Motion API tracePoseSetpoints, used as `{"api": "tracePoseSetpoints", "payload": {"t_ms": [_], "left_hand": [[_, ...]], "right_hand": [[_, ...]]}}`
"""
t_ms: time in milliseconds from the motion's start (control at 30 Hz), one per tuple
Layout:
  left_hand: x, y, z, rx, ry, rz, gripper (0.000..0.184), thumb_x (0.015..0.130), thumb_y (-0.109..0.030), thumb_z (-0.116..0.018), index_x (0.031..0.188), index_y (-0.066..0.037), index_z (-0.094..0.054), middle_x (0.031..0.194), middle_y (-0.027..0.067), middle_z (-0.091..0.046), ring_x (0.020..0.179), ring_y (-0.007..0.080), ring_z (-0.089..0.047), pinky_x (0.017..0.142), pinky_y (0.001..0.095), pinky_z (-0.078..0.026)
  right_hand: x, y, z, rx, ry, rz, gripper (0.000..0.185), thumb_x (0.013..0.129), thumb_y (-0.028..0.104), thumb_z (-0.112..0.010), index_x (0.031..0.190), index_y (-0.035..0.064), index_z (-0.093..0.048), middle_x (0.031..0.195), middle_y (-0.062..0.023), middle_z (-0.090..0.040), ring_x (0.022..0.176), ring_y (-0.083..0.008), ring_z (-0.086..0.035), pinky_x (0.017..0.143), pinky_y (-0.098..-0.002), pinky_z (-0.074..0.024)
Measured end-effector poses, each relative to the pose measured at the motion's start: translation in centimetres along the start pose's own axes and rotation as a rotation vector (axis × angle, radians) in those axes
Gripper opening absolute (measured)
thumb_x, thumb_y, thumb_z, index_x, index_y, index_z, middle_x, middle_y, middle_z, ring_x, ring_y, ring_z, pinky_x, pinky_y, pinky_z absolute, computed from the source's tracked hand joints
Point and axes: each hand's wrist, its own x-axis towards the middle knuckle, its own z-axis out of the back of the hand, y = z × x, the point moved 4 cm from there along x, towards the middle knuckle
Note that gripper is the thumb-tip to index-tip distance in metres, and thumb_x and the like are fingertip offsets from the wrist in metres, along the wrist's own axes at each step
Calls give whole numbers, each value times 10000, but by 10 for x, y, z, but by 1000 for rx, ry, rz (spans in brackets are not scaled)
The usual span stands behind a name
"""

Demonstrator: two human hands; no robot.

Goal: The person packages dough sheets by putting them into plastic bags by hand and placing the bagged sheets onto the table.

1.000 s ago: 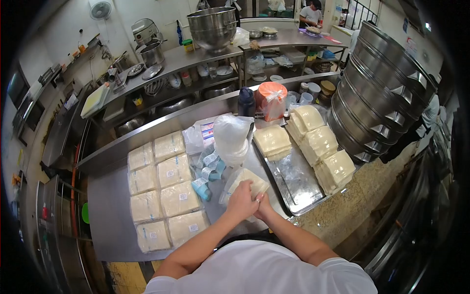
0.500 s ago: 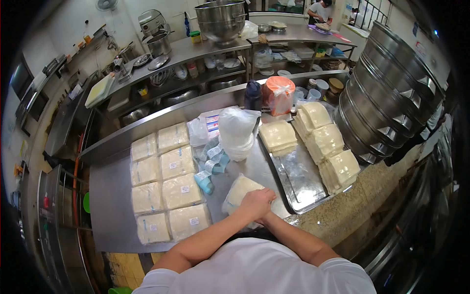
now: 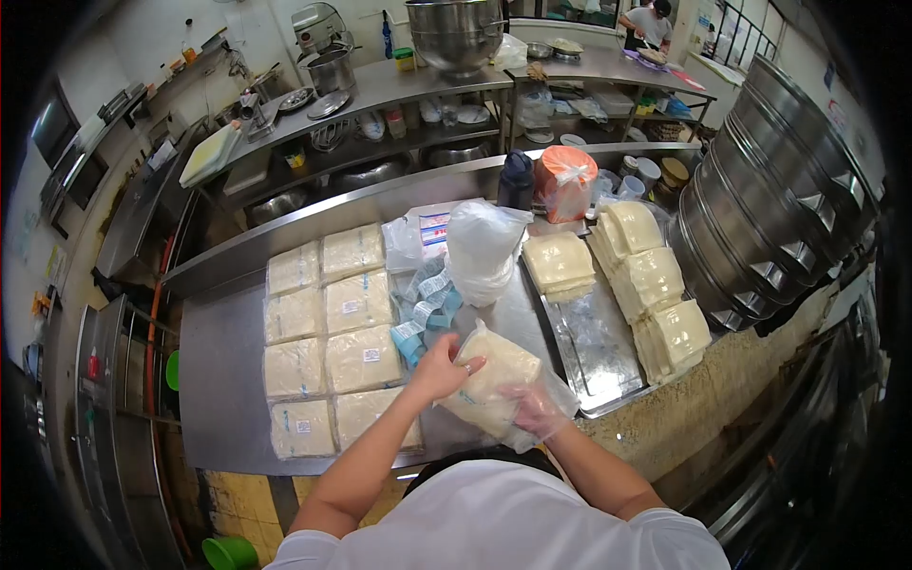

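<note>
A clear plastic bag of pale, square dough sheets [image 3: 499, 372] is between my hands, tilted over the steel table. My left hand [image 3: 445, 369] grips its left edge, the thumb lying on top. At the bag's loose end, my right hand [image 3: 538, 410] shows through the plastic, its fingers against the sheets; it seems to be inside the bag. Left of my hands lie rows of filled, labelled bags [image 3: 359, 309]. A strip of blue-and-white labels [image 3: 423, 309] curls just beyond my left hand. On the right, a metal tray [image 3: 600, 366] bears stacks of unwrapped dough sheets [image 3: 655, 275].
A white plastic bag [image 3: 483, 249], a dark bottle [image 3: 516, 180] and an orange-red tub [image 3: 566, 182] stand at the table's back. Tall stacked steel steamers [image 3: 760, 209] rise at the right. A person [image 3: 650, 27] works at the far counter. A green bucket [image 3: 230, 552] sits on the floor.
My hands, together on the bag before, have moved apart. The bag has been lifted and tilted; my right hand now shows through its loose end. The camera view has shifted slightly.
</note>
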Motion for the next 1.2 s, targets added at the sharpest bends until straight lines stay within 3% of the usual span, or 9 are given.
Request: {"api": "tracePoseSetpoints", "payload": {"t_ms": [33, 233, 433, 533, 733, 833, 1033, 1133, 1200], "left_hand": [[3, 10, -4, -147, 168, 157, 363, 918, -313, -767, 1058, 14, -694, 1000, 138, -722, 867, 229, -682, 812, 396, -540], [19, 28, -13, -450, 79, 234, 280, 990, -277, -702, 961, 2, -712, 800, -13, -681, 674, 77, -556, 645, 264, -477], [18, 38, -22, -519, -23, 266, 388, 1044, -369, -601, 962, -2, -698, 781, 21, -667, 712, 117, -557, 645, 344, -473], [-12, 19, -17, 30, 233, 161, 420, 1071, -381, -537, 971, 1, -681, 773, 69, -653, 741, 150, -552, 690, 367, -480], [-63, 69, -26, -188, 14, 90, 397, 1096, -322, -475, 975, 20, -637, 807, 92, -639, 792, 153, -547, 757, 350, -475], [-63, 83, -24, -236, -128, 141, 388, 1068, -336, -535, 947, 22, -624, 784, 206, -628, 716, 254, -584, 689, 405, -472], [-16, 39, -12, -595, 50, 102, 375, 1051, -347, -590, 954, 4, -683, 774, 29, -649, 728, 156, -555, 680, 385, -474], [14, 33, -14, -573, 255, 303, 373, 1058, -368, -577, 1078, -16, -698, 931, 38, -684, 850, 137, -609, 765, 295, -502], [18, 33, -17, -676, 198, 339, 412, 1059, -402, -566, 1087, -14, -703, 912, 46, -684, 818, 135, -616, 738, 303, -508]], "right_hand": [[-9, 4, -18, -27, 19, 13, 598, 906, 10, -682, 1459, 22, -456, 1383, -173, -582, 1263, -347, -604, 1071, -554, -501], [-11, -5, -20, -133, -26, 37, 626, 875, -20, -717, 1449, 34, -474, 1366, -164, -594, 1227, -339, -623, 1057, -532, -517], [-21, -1, -22, -109, -67, 69, 555, 898, 41, -689, 1420, 13, -502, 1325, -176, -623, 1216, -345, -629, 1078, -543, -496], [-14, 3, 7, 26, -110, 60, 550, 861, 18, -681, 1387, -17, -525, 1312, -190, -632, 1196, -367, -638, 1069, -567, -500], [-25, 1, 20, 120, -120, 28, 575, 810, 27, -680, 1355, -75, -530, 1310, -223, -628, 1184, -378, -642, 1074, -573, -491], [-22, -1, 30, 56, -187, 22, 606, 800, 18, -683, 1376, -65, -516, 1317, -219, -625, 1207, -372, -631, 1080, -572, -486], [-26, 16, -20, -93, -48, 78, 651, 785, -36, -702, 1405, -4, -509, 1333, -178, -619, 1237, -359, -615, 1087, -570, -477], [-26, 14, -34, -131, -47, 100, 622, 799, -18, -698, 1395, -3, -517, 1338, -176, -613, 1236, -360, -614, 1094, -574, -470], [-27, 11, -30, -70, -54, 75, 590, 820, 10, -690, 1384, -15, -521, 1344, -177, -608, 1235, -367, -613, 1098, -574, -465]]}}
